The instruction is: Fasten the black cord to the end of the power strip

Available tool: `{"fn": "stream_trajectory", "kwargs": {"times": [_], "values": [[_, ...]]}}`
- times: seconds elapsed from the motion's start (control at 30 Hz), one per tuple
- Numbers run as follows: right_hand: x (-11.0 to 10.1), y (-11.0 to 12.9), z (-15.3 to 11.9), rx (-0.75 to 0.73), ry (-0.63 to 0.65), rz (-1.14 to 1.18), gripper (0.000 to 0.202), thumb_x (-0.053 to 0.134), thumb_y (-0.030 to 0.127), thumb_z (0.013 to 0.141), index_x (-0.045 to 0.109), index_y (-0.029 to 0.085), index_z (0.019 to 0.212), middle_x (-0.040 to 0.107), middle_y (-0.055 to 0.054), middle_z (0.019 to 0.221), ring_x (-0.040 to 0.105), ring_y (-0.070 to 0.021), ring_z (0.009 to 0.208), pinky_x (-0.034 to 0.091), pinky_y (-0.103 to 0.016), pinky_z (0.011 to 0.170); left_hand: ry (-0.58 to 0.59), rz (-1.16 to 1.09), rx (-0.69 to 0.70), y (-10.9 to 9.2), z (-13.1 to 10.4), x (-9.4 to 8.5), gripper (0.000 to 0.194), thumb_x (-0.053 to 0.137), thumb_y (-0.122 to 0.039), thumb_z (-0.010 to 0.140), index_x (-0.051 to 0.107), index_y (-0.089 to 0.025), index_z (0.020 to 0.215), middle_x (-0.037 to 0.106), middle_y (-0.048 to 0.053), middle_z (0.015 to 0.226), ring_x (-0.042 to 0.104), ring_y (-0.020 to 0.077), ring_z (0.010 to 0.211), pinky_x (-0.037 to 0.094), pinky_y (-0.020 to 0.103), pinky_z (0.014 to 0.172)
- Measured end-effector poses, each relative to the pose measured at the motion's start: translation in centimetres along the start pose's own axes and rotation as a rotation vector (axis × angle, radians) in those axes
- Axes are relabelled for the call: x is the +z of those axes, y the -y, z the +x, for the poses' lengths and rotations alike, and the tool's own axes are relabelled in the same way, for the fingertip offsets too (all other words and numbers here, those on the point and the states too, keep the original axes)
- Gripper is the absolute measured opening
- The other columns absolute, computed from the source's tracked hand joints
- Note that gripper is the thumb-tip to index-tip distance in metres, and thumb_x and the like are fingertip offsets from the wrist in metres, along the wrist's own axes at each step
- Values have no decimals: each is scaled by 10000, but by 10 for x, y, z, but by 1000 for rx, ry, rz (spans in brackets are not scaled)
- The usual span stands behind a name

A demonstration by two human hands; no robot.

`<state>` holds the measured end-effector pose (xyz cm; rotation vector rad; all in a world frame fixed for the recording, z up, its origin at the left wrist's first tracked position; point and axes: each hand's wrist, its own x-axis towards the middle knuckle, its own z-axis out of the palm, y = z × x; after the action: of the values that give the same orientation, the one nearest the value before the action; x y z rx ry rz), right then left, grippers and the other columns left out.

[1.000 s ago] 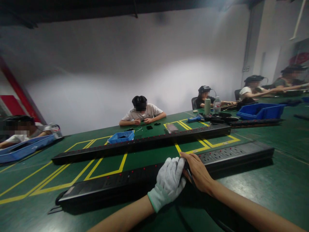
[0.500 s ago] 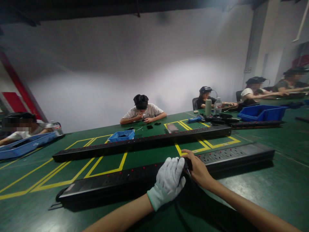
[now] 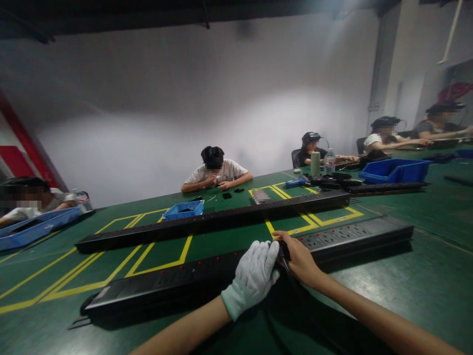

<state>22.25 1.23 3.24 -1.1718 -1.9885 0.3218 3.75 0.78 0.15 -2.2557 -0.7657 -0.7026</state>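
A long black power strip [image 3: 384,231] with a row of sockets and small red lights lies across the green table in front of me. My left hand [image 3: 254,277], in a white glove, is closed over the middle of this strip. Right beside it, bare and touching the glove, my right hand [image 3: 301,257] grips a black plug [image 3: 282,250] against the strip's sockets. A black cord [image 3: 290,276] runs from the plug down toward me. Whether the plug's pins are inside a socket is hidden by my fingers.
A second power strip [image 3: 218,220] lies parallel farther back. Beyond it are a small blue tray [image 3: 184,216], a blue tool [image 3: 295,183], a green bottle [image 3: 315,164] and a large blue bin [image 3: 414,171]. Several people sit around the table, one person [image 3: 218,172] directly opposite.
The view has shifted slightly, so the strips, trays and people sit a little farther left. Both hands keep their hold at the same place on the near strip.
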Motion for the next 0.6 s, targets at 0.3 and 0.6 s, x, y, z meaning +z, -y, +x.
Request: {"fn": "stream_trajectory", "kwargs": {"times": [0.3,0.6], "values": [[1,-3,-2,-22,13,-47,578,549,90,700,441,217,1254,627,-80,1139,573,-250,1052,429,-369,887,-49,1,-7,-1,1,-2,585,435,-333,917,317,-37,1408,517,178,1320,481,280,1228,406,456,1048],[3,0,-3,-61,-28,-76,403,548,213,816,481,223,1214,636,-76,1107,588,-240,1019,446,-387,879,-44,-7,-121,-5,0,2,641,440,-372,891,291,-43,1421,486,190,1348,463,312,1237,398,482,1033]]}}
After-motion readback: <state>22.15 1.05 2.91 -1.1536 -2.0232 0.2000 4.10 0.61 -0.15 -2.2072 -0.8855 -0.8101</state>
